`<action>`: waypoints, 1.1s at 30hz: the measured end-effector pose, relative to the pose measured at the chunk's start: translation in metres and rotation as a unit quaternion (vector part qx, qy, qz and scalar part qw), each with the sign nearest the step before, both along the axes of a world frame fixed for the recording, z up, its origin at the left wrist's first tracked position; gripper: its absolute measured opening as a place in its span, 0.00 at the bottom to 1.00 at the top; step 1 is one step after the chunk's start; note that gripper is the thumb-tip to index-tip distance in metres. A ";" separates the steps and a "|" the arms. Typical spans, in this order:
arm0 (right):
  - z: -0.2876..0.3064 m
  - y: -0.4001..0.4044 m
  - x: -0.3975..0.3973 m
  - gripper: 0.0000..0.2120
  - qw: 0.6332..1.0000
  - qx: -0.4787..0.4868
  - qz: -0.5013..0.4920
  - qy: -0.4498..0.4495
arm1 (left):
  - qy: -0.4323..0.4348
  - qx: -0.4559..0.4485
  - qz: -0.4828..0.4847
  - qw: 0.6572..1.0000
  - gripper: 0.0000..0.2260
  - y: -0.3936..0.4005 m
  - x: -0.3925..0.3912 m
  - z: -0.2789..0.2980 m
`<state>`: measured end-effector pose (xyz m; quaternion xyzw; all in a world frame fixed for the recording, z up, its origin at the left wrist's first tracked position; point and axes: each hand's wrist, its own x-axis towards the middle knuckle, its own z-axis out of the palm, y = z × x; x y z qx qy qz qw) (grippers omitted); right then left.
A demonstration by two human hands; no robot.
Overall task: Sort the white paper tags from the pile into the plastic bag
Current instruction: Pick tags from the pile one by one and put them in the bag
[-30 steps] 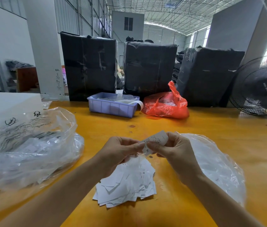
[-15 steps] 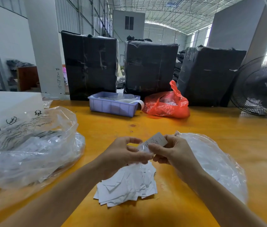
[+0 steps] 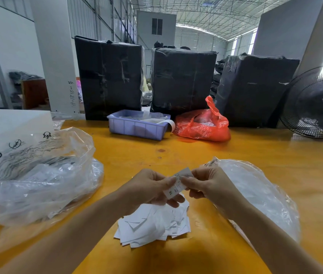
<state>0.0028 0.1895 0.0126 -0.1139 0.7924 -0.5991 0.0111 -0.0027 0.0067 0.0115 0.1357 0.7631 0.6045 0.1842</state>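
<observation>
**One tag pinched between both hands above the pile**

The left hand [image 3: 150, 188] and right hand [image 3: 212, 185] each pinch one white paper tag [image 3: 177, 183], marked XL, between thumb and fingers. The tag is held tilted, just above the pile of tags [image 3: 154, 224] lying on the yellow table [image 3: 235, 151]. The clear plastic bag [image 3: 259, 196] lies just right of the right hand.

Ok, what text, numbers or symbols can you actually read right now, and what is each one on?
"XL": on the white paper tag pinched between the left hand and right hand; its smaller print is too small to read.
Handwritten digits running up the white pillar: too blurred to read reliably.
Black symbols on the clear plastic bag at left: pictograms, no words.
Fan hub lettering: unreadable.
</observation>
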 end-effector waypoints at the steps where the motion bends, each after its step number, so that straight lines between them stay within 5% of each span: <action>1: 0.000 0.000 -0.001 0.05 1.000 0.023 0.001 0.010 | -0.009 -0.005 -0.009 1.000 0.15 0.000 0.000 0.001; 16: -0.006 -0.016 0.007 0.14 0.995 0.035 0.084 0.050 | -0.053 0.031 0.140 0.988 0.18 0.014 -0.004 -0.007; 22: -0.005 -0.008 -0.001 0.25 0.997 -0.019 -0.030 0.065 | -0.081 0.100 0.070 0.989 0.21 0.000 -0.003 -0.003; 28: -0.010 -0.012 -0.003 0.14 0.996 0.048 -0.044 0.064 | -0.041 0.101 0.149 0.983 0.12 0.004 -0.007 -0.010; 33: -0.006 -0.014 -0.004 0.10 0.998 0.054 0.006 0.034 | 0.003 0.095 0.172 0.980 0.17 0.011 -0.006 -0.013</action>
